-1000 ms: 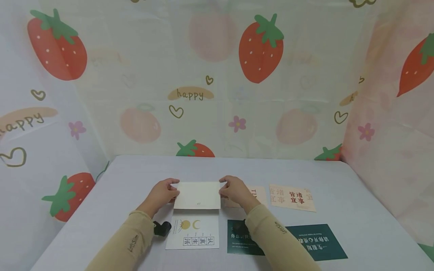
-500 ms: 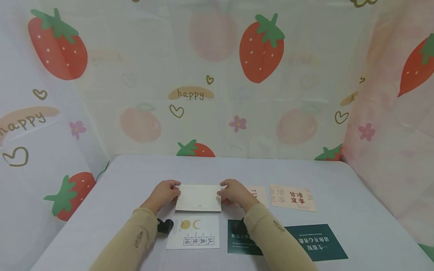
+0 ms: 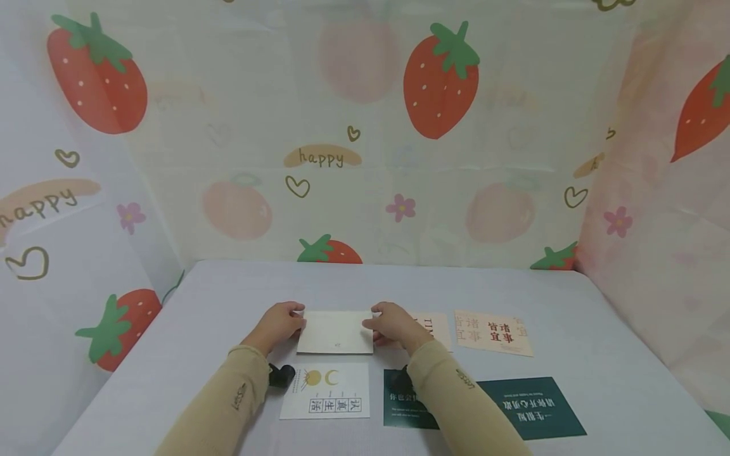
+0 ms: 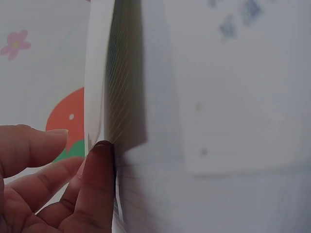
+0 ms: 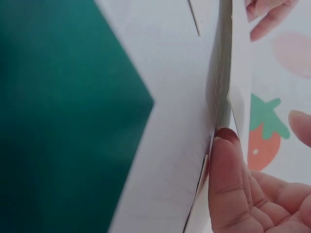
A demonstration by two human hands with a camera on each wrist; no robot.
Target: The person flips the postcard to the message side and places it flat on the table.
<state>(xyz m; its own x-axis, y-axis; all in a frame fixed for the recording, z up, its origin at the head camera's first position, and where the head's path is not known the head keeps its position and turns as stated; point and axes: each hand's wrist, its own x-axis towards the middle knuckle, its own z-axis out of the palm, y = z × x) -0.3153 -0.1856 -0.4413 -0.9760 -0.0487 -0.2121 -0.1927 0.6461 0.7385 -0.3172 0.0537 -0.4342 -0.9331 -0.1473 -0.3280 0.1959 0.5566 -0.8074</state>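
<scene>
A blank cream card [image 3: 335,332] with a tiny mark near its lower edge is held between both hands in the head view. My left hand [image 3: 279,326] pinches its left edge, and my right hand [image 3: 395,324] pinches the right one. In the left wrist view, fingertips [image 4: 99,167] meet the card's edge [image 4: 97,63], which looks layered. From the right wrist, a fingertip [image 5: 226,155] touches the other end of the card [image 5: 238,53]. Just in front of it lies a white card [image 3: 325,405] printed with a sun, moon and boxed characters.
Beige cards with red lettering lie to the right, one partly behind my right hand [image 3: 436,329], another beyond it [image 3: 496,334]. Two dark green cards lie nearer, one [image 3: 405,415] partly under the right forearm, the other [image 3: 542,408] beside it. A strawberry-print cloth surrounds the white table [image 3: 228,285].
The cream card has come slightly down and nearer, shifting a little right, with both hands still on it. A gap now shows between it and the printed white card.
</scene>
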